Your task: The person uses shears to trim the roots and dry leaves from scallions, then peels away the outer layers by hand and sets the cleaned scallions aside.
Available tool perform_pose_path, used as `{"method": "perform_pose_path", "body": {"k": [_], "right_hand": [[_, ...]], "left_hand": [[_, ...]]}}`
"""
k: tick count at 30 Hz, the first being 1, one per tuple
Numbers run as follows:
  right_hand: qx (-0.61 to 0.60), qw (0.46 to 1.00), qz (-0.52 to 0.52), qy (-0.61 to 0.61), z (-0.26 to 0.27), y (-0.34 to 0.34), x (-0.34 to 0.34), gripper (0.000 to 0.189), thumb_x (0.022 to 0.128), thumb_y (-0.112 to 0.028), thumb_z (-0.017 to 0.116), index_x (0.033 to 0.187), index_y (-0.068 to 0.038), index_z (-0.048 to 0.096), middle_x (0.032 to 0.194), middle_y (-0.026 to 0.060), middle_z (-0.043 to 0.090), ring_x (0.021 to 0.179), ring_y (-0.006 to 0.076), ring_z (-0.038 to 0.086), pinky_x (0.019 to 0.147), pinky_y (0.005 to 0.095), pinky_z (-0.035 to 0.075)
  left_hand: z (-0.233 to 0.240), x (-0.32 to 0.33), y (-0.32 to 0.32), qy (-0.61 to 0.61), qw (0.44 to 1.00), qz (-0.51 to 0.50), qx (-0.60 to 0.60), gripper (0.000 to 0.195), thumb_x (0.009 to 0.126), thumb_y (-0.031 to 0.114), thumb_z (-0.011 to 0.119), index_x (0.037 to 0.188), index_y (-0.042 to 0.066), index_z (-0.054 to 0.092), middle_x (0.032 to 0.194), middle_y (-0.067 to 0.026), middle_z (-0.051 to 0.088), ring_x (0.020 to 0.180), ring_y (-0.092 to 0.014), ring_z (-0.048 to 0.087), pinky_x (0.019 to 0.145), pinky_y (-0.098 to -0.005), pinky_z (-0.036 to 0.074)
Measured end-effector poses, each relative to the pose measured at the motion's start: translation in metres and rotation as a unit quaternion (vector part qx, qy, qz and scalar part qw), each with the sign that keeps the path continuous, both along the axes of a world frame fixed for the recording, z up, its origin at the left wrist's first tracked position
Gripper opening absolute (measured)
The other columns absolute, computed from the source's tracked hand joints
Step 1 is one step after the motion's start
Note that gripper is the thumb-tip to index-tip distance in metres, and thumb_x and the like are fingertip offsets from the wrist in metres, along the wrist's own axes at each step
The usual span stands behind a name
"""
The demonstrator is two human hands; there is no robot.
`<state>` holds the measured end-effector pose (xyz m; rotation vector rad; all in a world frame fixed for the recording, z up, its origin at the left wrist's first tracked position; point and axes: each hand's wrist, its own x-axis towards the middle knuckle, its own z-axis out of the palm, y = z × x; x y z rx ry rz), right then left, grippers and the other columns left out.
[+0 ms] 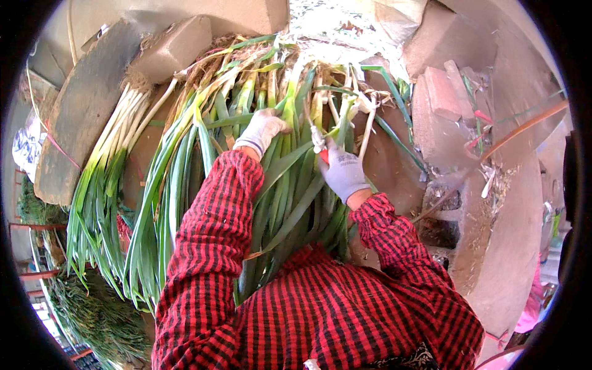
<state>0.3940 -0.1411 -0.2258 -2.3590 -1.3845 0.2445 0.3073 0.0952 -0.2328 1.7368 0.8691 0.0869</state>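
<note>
A thick heap of leeks or large green onions (pixel 296 185) lies before me, its roots and pale stems pointing away and the long green leaves toward my body. My left hand (pixel 263 129), in a pale knit glove, is closed around leaves near the top of the heap. Just to its right, my gloved right hand (pixel 344 171) grips a red-handled tool (pixel 324 155) with white wrapping near its upper end. Its narrow tip, blurred among the stems, may be a knife blade. A cleaner bunch with white stems (pixel 132 113) lies apart on the left.
A worn wooden board (pixel 88 115) stands on the left, beside a tan block (pixel 178 48). Bricks (pixel 441 95) and scraps are at right, near a thin orange-brown rod (pixel 522 132). Another pile of greens (pixel 97 310) lies at lower left. Pale peelings (pixel 342 34) cover the far ground.
</note>
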Motion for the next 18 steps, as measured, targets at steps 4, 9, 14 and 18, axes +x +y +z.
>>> {"method": "perform_pose_path", "body": {"k": [4,9,14,18], "right_hand": [[-0.019,0.999,0.023,-0.041,-0.010,0.005,-0.001,0.047,0.087,-0.028,0.062,0.123,0.000,0.050,0.086,0.0169,0.068,0.077,0.0353,0.069,0.068,0.0471,0.054],[-0.040,0.999,0.020,-0.028,-0.010,0.012,0.000,0.049,0.087,-0.029,0.063,0.125,0.001,0.049,0.087,0.0181,0.068,0.078,0.0342,0.069,0.068,0.0464,0.054],[-0.064,0.996,0.037,-0.044,-0.005,0.010,-0.008,0.052,0.087,-0.028,0.062,0.127,0.002,0.049,0.090,0.0176,0.069,0.080,0.0339,0.070,0.069,0.0464,0.055],[-0.075,0.995,0.047,-0.046,-0.008,0.013,-0.004,0.052,0.088,-0.029,0.061,0.129,0.002,0.049,0.092,0.0173,0.069,0.080,0.0341,0.070,0.070,0.0463,0.055]], "left_hand": [[-0.022,-0.002,-0.003,-0.098,0.990,0.033,-0.092,0.069,0.068,0.009,0.078,0.130,-0.011,0.054,0.110,-0.0156,0.067,0.100,-0.024,0.064,0.092,-0.0328,0.047],[-0.006,-0.006,-0.013,-0.074,0.994,0.039,-0.074,0.082,0.065,0.001,0.077,0.139,-0.014,0.044,0.120,-0.0200,0.063,0.105,-0.025,0.062,0.092,-0.0312,0.048],[-0.012,-0.014,-0.014,-0.160,0.978,0.050,-0.124,0.074,0.068,0.003,0.078,0.135,-0.008,0.050,0.121,-0.0164,0.063,0.111,-0.025,0.059,0.099,-0.0332,0.045],[-0.028,-0.013,-0.005,-0.092,0.994,0.031,-0.053,0.069,0.070,0.004,0.078,0.133,-0.009,0.052,0.119,-0.0165,0.065,0.106,-0.025,0.062,0.095,-0.0337,0.047]]}}
